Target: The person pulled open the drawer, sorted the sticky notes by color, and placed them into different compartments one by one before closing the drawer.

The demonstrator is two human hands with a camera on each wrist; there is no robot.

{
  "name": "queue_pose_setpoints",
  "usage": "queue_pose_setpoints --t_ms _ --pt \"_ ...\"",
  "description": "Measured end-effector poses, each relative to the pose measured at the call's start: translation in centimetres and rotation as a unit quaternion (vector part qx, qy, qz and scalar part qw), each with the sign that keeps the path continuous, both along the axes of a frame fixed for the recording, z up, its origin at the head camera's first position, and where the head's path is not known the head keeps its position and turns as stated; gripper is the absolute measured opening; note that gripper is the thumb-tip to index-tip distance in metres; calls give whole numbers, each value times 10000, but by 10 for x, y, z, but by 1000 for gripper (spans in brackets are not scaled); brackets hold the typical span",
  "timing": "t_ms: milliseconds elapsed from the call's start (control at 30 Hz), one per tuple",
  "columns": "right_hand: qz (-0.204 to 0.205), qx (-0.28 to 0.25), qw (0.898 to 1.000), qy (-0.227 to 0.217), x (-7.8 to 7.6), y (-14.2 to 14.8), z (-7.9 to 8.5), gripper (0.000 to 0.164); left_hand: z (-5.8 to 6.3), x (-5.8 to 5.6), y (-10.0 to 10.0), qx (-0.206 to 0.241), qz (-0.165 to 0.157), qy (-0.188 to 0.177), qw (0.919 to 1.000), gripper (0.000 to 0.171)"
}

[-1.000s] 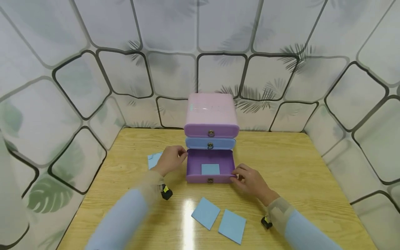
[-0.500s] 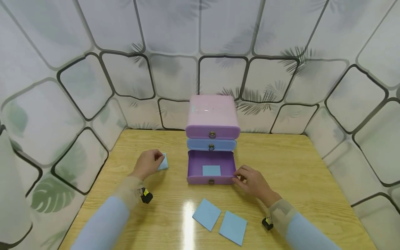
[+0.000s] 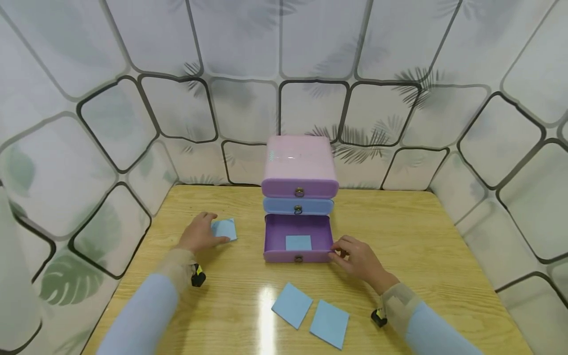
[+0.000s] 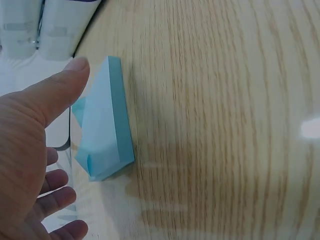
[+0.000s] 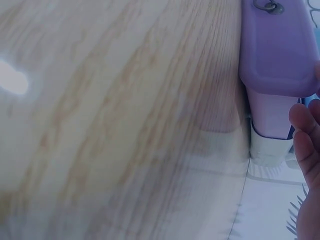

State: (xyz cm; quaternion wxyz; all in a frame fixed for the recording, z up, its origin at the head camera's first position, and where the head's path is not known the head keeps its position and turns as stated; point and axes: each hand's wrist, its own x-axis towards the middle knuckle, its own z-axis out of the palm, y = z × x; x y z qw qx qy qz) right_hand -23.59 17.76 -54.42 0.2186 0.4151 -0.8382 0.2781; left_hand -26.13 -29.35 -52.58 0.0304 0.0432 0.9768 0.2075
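Note:
In the head view my left hand point(image 3: 200, 234) is at a folded light-blue paper point(image 3: 224, 230) on the left of the table, thumb and fingers spread apart along its left side. The left wrist view shows the thumb point(image 4: 70, 82) close to this folded paper point(image 4: 107, 120), which has a crease and small flaps. My right hand point(image 3: 355, 256) holds the front right corner of the pulled-out purple drawer point(image 3: 277, 257). A light-blue paper square point(image 3: 298, 242) lies inside that drawer. In the right wrist view the fingers point(image 5: 305, 120) curl beside the purple drawer front point(image 5: 280, 55).
The drawer cabinet point(image 3: 301, 160) has a pink top, with a blue drawer point(image 3: 275, 206) above the pulled-out one. Two light-blue paper squares point(image 3: 292, 305) lie near the front of the wooden table point(image 3: 390, 222). Patterned cloth point(image 3: 248, 108) surrounds the table's back and sides.
My left hand has moved left from the drawer's left side to the folded paper, and its fingers have spread. The right hand has stayed at the drawer corner.

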Motion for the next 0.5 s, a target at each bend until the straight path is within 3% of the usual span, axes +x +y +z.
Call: queue_pose_setpoints --t_ms 267,500 --pt "-23 9 10000 20 -1 -1 0 16 -7 -4 -10 78 -36 -464 9989 105" --pt "-32 59 10000 8 -2 -3 -2 14 -11 -9 -13 -131 -35 -700 9975 108"
